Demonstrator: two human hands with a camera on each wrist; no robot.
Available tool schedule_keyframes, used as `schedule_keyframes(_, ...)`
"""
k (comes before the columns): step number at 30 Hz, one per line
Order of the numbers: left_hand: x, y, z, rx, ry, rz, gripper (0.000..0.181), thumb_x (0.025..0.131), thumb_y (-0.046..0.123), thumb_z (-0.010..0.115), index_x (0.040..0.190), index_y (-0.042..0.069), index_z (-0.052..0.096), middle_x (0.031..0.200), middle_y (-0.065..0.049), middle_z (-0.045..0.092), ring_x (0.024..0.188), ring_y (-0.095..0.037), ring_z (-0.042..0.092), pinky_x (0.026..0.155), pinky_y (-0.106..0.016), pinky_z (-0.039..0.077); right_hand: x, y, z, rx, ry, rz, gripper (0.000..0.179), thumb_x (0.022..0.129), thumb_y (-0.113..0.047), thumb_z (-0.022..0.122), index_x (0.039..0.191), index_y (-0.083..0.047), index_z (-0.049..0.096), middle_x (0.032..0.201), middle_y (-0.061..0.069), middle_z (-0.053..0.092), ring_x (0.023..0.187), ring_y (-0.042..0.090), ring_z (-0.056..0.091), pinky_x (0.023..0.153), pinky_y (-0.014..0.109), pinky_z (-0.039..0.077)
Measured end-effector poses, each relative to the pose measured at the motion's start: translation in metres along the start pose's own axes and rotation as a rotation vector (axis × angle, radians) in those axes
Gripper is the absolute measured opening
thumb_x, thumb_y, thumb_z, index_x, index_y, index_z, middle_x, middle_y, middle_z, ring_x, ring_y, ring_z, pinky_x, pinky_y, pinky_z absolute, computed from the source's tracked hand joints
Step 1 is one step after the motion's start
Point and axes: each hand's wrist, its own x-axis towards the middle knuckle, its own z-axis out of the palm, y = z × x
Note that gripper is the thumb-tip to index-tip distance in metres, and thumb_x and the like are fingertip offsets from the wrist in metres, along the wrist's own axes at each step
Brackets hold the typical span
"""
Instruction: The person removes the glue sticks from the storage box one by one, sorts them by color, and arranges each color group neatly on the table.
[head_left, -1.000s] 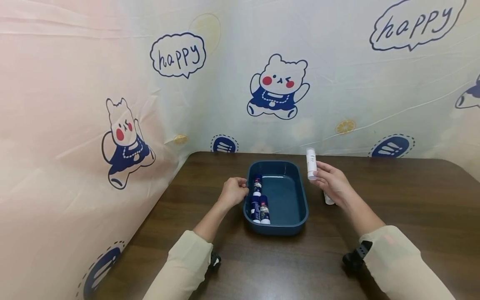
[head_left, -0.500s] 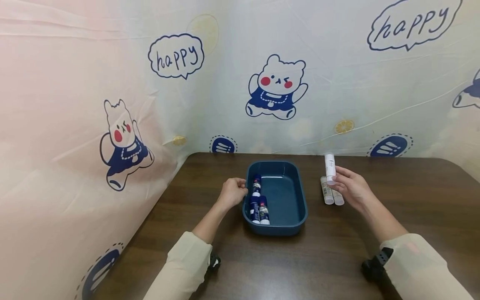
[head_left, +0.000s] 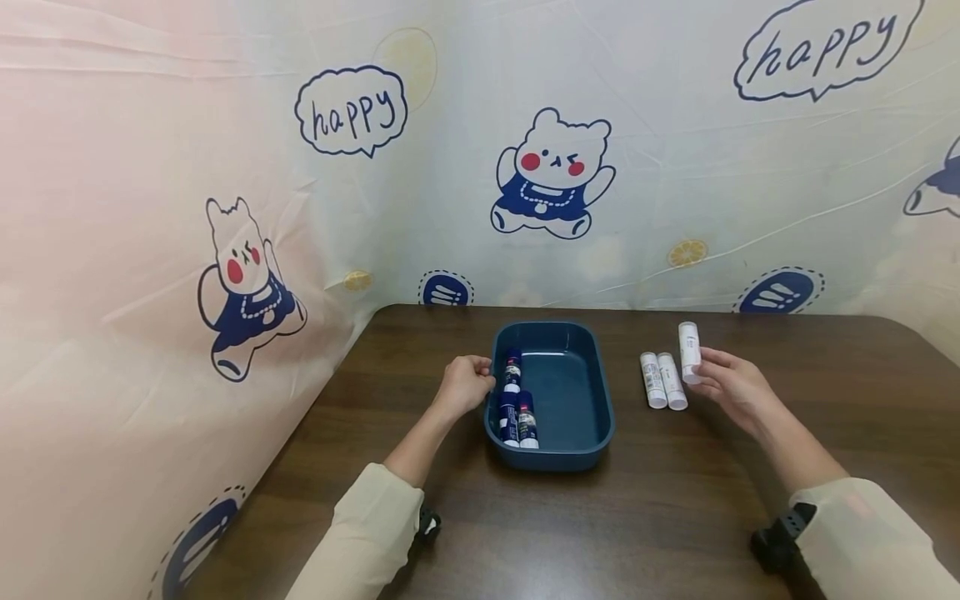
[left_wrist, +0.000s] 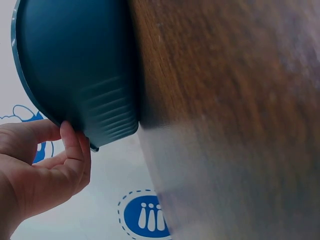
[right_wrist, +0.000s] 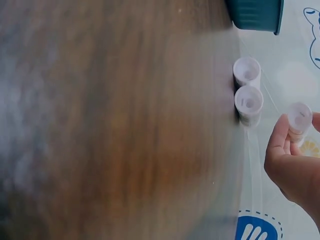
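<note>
at left, a left hand [head_left: 465,385] pinches the left rim of a teal basin [head_left: 567,396] on a brown table [head_left: 562,533]. inside, along its left side, lie three blue tubes [head_left: 527,421] with white ends. right of the basin, two white tubes [head_left: 653,382] lie side by side. farther right, a third white tube [head_left: 688,350] is lifted clear of the table, its exact tilt hard to tell, between the thumb and fingers of the right hand [head_left: 737,389]. it looks light, stiff and slightly slick, hardly fragile; the lower barrel seems a secure hold.

Cream sleeves [head_left: 873,533] end beside black wrist-worn devices [head_left: 780,540].
</note>
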Motion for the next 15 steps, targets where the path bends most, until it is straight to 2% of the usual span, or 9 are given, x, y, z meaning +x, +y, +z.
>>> schedule_keyframes(5, 0.0, 0.0, 0.0, 0.005, 0.001, 0.002, 0.031, 0.086, 0.002, 0.059, 0.116, -0.005, 0.06, 0.096, -0.009, 0.06, 0.086, -0.019, 0.054, 0.075, -0.03, 0.05, 0.0, 0.001, -0.002, -0.06, 0.01, 0.024, 0.069, 0.091, 0.0, 0.048, 0.14, 0.016, 0.001, 0.098, 0.0, 0.05, 0.082, 0.006, 0.058, 0.075, 0.023, 0.05)
schedule_keyframes(11, -0.002, 0.001, -0.001, 0.0, -0.005, -0.004, 0.031, 0.086, 0.002, 0.059, 0.116, -0.004, 0.06, 0.098, -0.01, 0.059, 0.086, -0.019, 0.054, 0.074, -0.03, 0.05, 0.001, 0.003, -0.007, -0.142, 0.038, 0.082, 0.068, 0.092, -0.003, 0.049, 0.14, 0.016, 0.005, 0.113, 0.018, 0.04, 0.081, 0.005, 0.056, 0.075, 0.023, 0.05)
schedule_keyframes(15, -0.002, 0.002, -0.001, -0.004, -0.004, -0.004, 0.031, 0.086, 0.002, 0.059, 0.117, -0.005, 0.059, 0.098, -0.01, 0.059, 0.086, -0.019, 0.054, 0.074, -0.03, 0.05, 0.002, 0.005, -0.011, -0.188, 0.039, 0.12, 0.067, 0.092, -0.005, 0.049, 0.139, 0.016, 0.007, 0.111, 0.017, 0.042, 0.08, 0.006, 0.056, 0.075, 0.023, 0.05)
